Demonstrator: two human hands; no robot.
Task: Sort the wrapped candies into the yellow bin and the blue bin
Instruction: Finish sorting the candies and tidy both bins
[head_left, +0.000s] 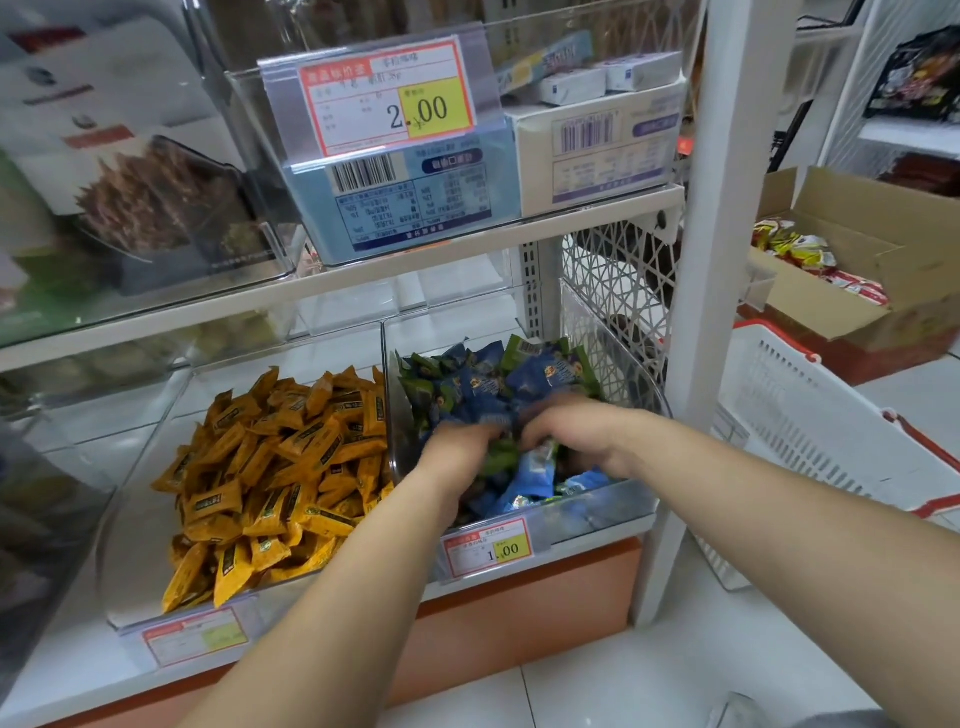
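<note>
Two clear bins stand side by side on the lowest shelf. The left bin (130, 519) holds a heap of yellow wrapped candies (280, 467). The right bin (623, 499) holds blue and green wrapped candies (488, 379). Both hands are down inside the right bin. My left hand (457, 447) is buried among the wrappers, its fingers hidden and blurred. My right hand (566, 431) lies beside it with fingers curled into the pile over a blue wrapper (535, 467); whether it grips anything is unclear.
A price tag (488, 545) hangs on the right bin's front, another (195, 636) on the left bin. A shelf (332, 291) with boxed goods sits just above. A white shelf post (711, 260) rises at right, with a white basket (810, 431) and cardboard box (852, 249) beyond.
</note>
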